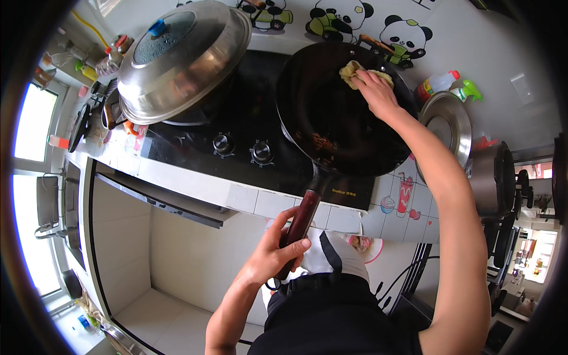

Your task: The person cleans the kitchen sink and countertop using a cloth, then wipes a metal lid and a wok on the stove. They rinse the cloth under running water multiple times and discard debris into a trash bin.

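Note:
A black wok (346, 120) rests over the right side of the glass cooktop (204, 164). My left hand (284, 248) is wrapped around its dark red-brown wooden handle (303, 217), which points toward my body. Inside the wok, at the far right of its wall, my right hand (376, 91) presses a crumpled yellowish cloth (351, 73) against the surface. Reddish-brown residue (323, 143) lies on the near part of the wok's inside. A small second handle (375, 44) shows at the wok's far rim.
A large domed steel lid (191, 80) covers a pan on the left burner. Bottles (437, 84), a steel basin (448, 120) and a dark pot (488, 182) stand to the right. Two control knobs (262, 151) sit at the cooktop's front. Below the counter, a drawer front (164, 199) juts out.

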`<action>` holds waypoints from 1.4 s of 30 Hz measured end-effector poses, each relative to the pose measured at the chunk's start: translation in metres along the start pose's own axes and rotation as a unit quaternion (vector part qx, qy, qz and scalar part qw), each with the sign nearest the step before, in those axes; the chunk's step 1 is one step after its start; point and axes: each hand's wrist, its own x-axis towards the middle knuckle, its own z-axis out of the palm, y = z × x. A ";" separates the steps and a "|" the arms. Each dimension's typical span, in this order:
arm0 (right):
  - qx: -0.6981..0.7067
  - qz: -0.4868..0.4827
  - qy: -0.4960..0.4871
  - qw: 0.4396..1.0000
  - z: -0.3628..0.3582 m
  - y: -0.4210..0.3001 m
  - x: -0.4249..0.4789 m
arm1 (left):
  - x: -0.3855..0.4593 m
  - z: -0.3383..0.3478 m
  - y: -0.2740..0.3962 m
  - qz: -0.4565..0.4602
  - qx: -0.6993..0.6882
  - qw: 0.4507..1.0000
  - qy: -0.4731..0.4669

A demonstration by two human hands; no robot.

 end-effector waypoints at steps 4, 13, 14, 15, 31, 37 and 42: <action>0.027 0.040 -0.065 0.997 0.004 -0.015 -0.024 | -0.001 0.002 0.001 -0.006 -0.015 1.000 0.011; 0.373 0.132 -0.306 0.866 -0.059 -0.053 -0.043 | 0.001 0.000 -0.001 0.022 0.010 1.000 -0.001; 0.439 0.163 -0.303 0.830 -0.060 -0.049 -0.043 | 0.001 0.001 0.000 0.024 0.010 1.000 -0.003; 0.503 0.190 -0.302 0.787 -0.058 -0.047 -0.043 | 0.001 0.001 -0.002 0.023 0.007 1.000 -0.001; 0.192 0.087 -0.190 0.959 -0.038 -0.073 -0.031 | 0.002 0.000 -0.002 0.015 0.011 1.000 -0.009; 0.462 0.048 -0.161 0.871 -0.030 -0.095 -0.016 | 0.003 -0.001 -0.003 0.025 0.024 0.999 -0.012; 0.630 0.131 -0.052 0.764 -0.012 -0.067 0.024 | 0.000 0.001 0.001 0.010 0.020 1.000 0.008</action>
